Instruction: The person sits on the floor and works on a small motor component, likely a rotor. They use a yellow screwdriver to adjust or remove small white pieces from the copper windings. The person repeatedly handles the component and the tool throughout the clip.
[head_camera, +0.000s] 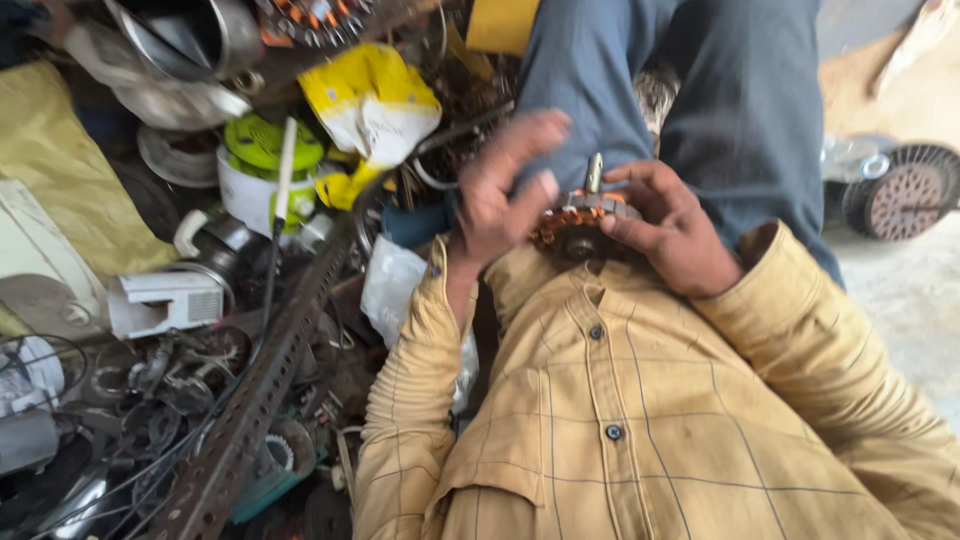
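Both hands on motor armature (583, 225) w/ copper windings: right hand (672, 228) gripping it, left hand (505, 195) spread, blurred. Could slip into scrap pile (230, 330) & snag windings.

Single head cam, pitched steeply down at wearer's own chest and lap, close range. Left hand (500, 195) near centre; scrap pile (200, 330) runs 7 to 11 o'clock.
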